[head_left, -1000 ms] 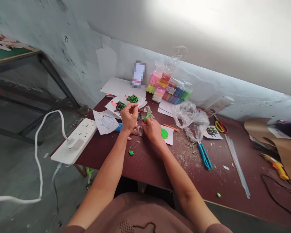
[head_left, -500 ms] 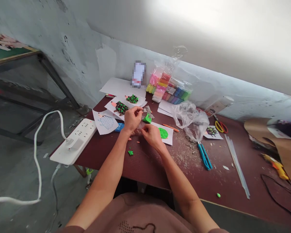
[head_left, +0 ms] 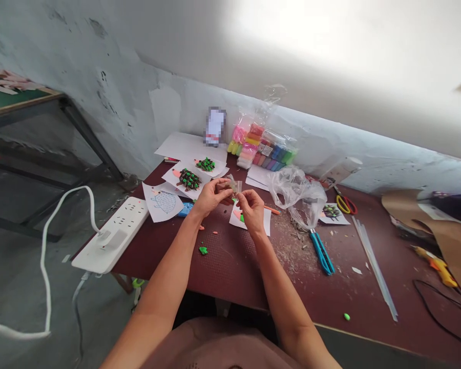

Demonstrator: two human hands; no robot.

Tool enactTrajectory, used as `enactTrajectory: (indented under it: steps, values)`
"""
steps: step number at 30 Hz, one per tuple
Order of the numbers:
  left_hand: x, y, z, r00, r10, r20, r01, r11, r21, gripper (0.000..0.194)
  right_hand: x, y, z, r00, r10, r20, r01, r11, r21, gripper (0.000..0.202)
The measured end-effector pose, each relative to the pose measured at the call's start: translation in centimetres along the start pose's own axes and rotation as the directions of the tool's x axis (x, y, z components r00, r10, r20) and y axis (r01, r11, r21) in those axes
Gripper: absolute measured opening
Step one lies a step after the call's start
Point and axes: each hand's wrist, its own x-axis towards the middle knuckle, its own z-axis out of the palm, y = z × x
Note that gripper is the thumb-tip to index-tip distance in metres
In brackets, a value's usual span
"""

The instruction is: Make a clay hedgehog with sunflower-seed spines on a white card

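Toward the back-left part of the bench, between its front edge and the wall, the left hand and right hand meet over a small clear packet. The left thumb and fingers grip it from one side; the right fingertips pinch its near edge, probably because so limp a wrapper needs steadying from both sides. What is inside cannot be told. Beneath the right hand lies a white card bearing green and pink clay, likely kept there to be within reach.

Two spiky green-and-dark figures rest on paper toward the back-left corner, beside a blue drawing, perhaps left face up for easy viewing. Clay packs lean against the wall at the back edge, which seems to keep them propped.

The reddish-brown surface is littered with pale crumbs around the teal-handled tool, and a green pellet sits near the front edge. A white power strip overlaps the left edge; the wall behind is scuffed and patched.
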Motion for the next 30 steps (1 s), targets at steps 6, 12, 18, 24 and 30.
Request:
enactTrajectory:
  steps: [6, 12, 18, 24, 30]
  values:
    - [-0.4, 0.5, 0.3, 0.993, -0.057, 0.101, 0.063, 0.996, -0.061, 0.038, 0.0, 0.1, -1.1, 0.997, 0.062, 0.033, -0.063, 0.997, 0.036, 0.042]
    - [-0.6, 0.6, 0.5, 0.984, -0.070, 0.161, 0.077, 0.996, -0.035, 0.037, -0.1, 0.5, -1.7, 0.992, 0.102, 0.072, -0.111, 0.987, 0.120, 0.038]
    - [-0.6, 0.7, 0.5, 0.978, -0.088, 0.190, 0.092, 0.996, -0.011, 0.040, -0.2, 0.5, -2.0, 0.986, 0.147, 0.083, -0.157, 0.977, 0.141, 0.038]
    - [-0.6, 0.7, 0.6, 0.978, -0.095, 0.185, 0.097, 0.995, 0.001, 0.037, -0.3, 0.7, -2.1, 0.982, 0.155, 0.113, -0.171, 0.973, 0.153, 0.035]
    - [-0.6, 0.8, 0.6, 0.978, -0.102, 0.183, 0.099, 0.995, 0.025, 0.035, -0.4, 0.8, -2.0, 0.980, 0.154, 0.129, -0.173, 0.972, 0.157, 0.030]
